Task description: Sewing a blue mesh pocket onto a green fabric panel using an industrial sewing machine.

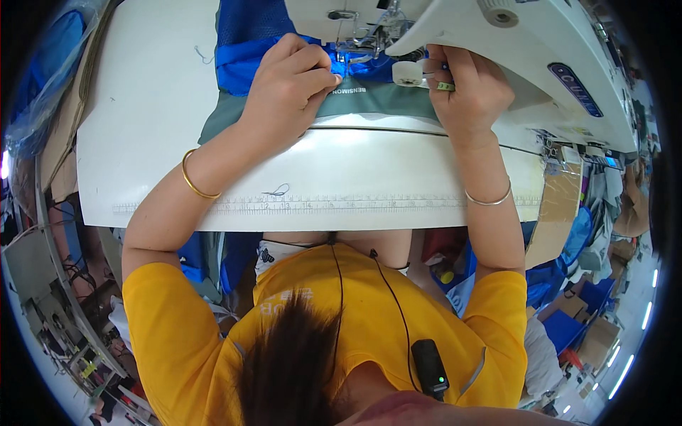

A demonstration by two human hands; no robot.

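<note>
A piece of fabric lies under the sewing machine's needle and presser foot (342, 55). It has a grey-green panel (387, 99) with small white lettering, a shiny blue strip (238, 65) and dark blue mesh at the far left. My left hand (290, 89) is closed on the blue strip just left of the foot, thumb and forefinger together at the seam. Right of the needle, my right hand (470, 89) is curled beside a white round machine part (407, 73). A green band shows on one finger. Its fingertips are partly hidden, so what they grip cannot be made out.
The white sewing machine head (540, 64) overhangs my right hand. A ruler strip (320, 204) runs along the near table edge, with a loose thread (275, 190) beside it. Cardboard (554, 213) stands at the table's right edge; plastic-wrapped goods (53, 85) are at left.
</note>
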